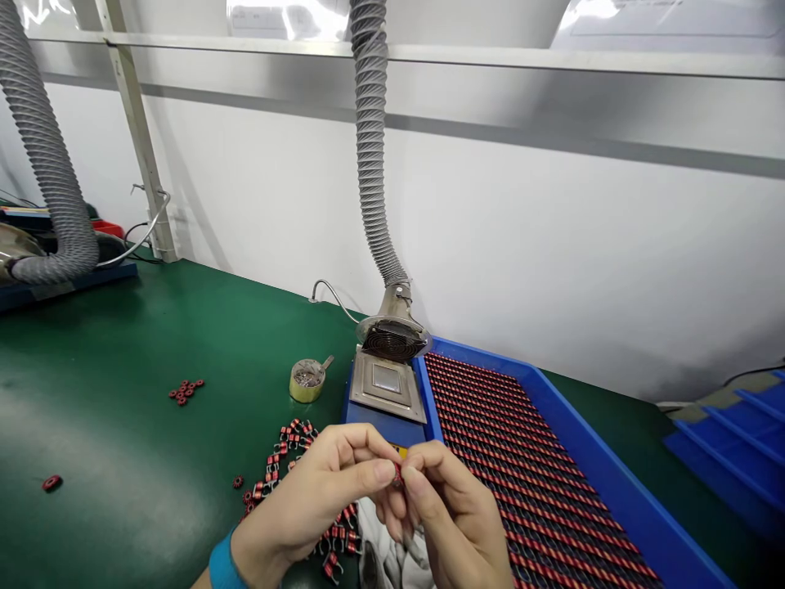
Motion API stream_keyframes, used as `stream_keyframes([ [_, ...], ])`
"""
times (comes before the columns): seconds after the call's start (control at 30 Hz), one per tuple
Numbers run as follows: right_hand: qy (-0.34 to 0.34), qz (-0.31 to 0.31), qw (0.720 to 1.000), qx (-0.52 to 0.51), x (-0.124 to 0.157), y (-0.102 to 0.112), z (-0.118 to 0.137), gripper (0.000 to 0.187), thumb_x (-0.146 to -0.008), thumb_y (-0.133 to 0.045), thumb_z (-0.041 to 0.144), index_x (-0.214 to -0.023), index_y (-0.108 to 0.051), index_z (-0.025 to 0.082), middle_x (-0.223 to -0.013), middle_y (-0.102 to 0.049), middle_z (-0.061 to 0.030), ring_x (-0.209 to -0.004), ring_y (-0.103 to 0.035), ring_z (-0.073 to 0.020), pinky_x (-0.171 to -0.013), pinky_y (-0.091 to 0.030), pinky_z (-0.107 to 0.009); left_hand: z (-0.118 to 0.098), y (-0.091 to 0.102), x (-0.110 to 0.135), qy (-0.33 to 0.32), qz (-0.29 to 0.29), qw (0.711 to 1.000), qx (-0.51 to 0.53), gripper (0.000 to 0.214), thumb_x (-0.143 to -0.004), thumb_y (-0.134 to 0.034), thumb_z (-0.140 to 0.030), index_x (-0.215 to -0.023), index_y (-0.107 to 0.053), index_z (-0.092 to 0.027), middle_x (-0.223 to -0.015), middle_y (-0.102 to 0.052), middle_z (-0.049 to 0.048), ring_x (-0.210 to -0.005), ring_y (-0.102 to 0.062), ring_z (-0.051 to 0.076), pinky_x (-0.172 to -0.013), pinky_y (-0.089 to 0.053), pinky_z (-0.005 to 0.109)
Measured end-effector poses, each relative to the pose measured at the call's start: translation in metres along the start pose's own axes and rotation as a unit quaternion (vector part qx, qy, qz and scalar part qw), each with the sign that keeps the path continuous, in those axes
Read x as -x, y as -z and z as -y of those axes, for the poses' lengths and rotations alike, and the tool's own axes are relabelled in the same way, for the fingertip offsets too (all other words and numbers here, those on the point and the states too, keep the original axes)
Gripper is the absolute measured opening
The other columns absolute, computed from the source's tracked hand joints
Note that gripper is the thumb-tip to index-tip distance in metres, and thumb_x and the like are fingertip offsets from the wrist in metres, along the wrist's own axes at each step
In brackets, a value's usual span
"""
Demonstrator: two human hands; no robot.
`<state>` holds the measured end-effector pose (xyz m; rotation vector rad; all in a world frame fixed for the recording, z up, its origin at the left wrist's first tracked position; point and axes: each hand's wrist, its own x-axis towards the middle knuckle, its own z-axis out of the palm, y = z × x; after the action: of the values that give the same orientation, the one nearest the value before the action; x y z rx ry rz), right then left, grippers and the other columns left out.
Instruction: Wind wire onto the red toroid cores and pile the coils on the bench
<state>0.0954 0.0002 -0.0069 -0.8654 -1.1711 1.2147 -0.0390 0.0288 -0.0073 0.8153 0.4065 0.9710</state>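
My left hand (319,499) and my right hand (457,515) meet low in the middle of the view, fingertips pinched together on one small red coil (397,474). The left wrist wears a blue band (222,564). Under and left of my hands lies a loose heap of small red coils (288,458) on the green mat. A white cloth (383,556) shows beneath my hands. To the right a blue tray (589,446) holds many rows of red coils.
A solder pot (388,384) on a blue base sits just behind my hands, under a grey fume hose (371,164) with a fan inlet. A small tin of flux (307,379) stands left of it. Stray coils (186,391) lie farther left. Blue bins (736,442) sit at the right.
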Motion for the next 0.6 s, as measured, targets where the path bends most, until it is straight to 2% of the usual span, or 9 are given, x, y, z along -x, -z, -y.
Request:
stream_keyframes([
  [0.6,-0.009,-0.038,0.998,-0.039,-0.0023,-0.0094,-0.0032,0.032,-0.084,-0.077,0.046,-0.069,-0.066,0.019,-0.053,-0.057,0.0037,-0.046,-0.05,-0.0086,-0.046,-0.033,-0.021,-0.0003,0.0005,-0.0025,0.008,-0.016,0.999,0.028,0.037,-0.07,-0.086,-0.039,-0.074,-0.063,-0.012,-0.056,-0.071,0.0026,-0.049,-0.067,0.011,-0.054,-0.052,0.019],
])
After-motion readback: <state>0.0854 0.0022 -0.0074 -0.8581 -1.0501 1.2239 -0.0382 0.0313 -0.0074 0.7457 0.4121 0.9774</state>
